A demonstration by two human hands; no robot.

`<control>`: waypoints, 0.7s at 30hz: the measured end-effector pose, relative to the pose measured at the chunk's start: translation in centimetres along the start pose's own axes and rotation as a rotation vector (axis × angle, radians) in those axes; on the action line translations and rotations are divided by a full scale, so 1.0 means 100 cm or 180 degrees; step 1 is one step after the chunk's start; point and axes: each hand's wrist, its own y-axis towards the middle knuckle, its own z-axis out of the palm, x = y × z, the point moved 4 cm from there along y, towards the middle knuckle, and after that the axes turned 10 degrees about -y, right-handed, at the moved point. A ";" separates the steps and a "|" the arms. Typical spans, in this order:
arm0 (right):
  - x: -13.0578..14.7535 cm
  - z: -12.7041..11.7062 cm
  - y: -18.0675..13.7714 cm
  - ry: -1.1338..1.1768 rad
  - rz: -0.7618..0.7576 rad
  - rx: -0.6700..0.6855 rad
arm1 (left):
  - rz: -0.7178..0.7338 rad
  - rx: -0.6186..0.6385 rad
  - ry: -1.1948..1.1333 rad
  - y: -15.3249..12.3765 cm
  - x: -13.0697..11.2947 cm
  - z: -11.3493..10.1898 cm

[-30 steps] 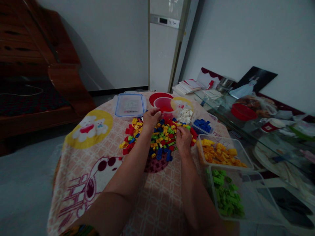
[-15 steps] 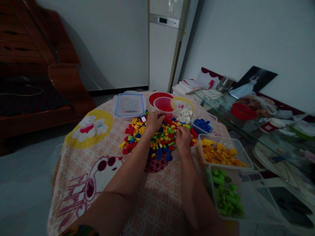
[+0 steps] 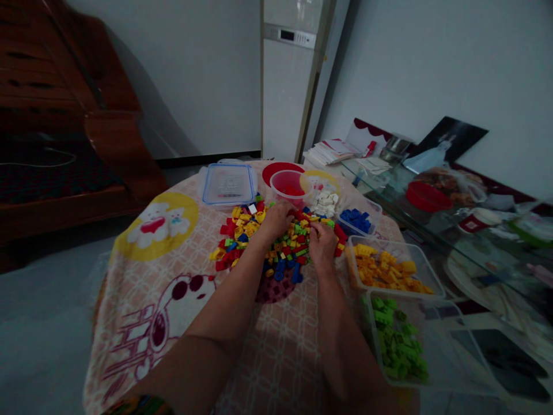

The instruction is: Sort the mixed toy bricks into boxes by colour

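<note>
A mixed pile of toy building bricks (image 3: 246, 235) in red, yellow, green and blue lies on the patterned tablecloth. Over the pile's upper middle is my left hand (image 3: 277, 220), its fingers bent down at red bricks; what lies under the fingertips is hidden. My right hand (image 3: 322, 241) rests at the pile's right side, thumb and fingers pinched together near a small red piece. Whether it holds that piece is too small to tell. Just beyond my left hand stands a pink bowl (image 3: 287, 175) with red bricks inside.
White bricks (image 3: 325, 204) form a heap right of the bowl. Clear tubs hold blue bricks (image 3: 355, 221), yellow bricks (image 3: 384, 271) and green bricks (image 3: 400, 340) along the right. A blue-rimmed lid (image 3: 229, 184) and a red lid (image 3: 270, 170) lie at the back. A cluttered glass table adjoins.
My left hand has moved from the bowl's near edge down and slightly right into the pile. The right hand stays almost still.
</note>
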 end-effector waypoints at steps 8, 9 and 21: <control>0.001 -0.001 0.000 0.0046 0.0027 -0.0004 | -0.0136 -0.0165 -0.0366 -0.001 0.015 -0.006; 0.001 -0.001 0.000 0.0046 0.0029 0.0007 | -0.0116 -0.0179 -0.0421 0.000 0.015 -0.006; -0.001 0.000 0.000 0.0028 0.0016 0.0019 | -0.0590 -0.1203 -0.1938 0.000 0.021 -0.023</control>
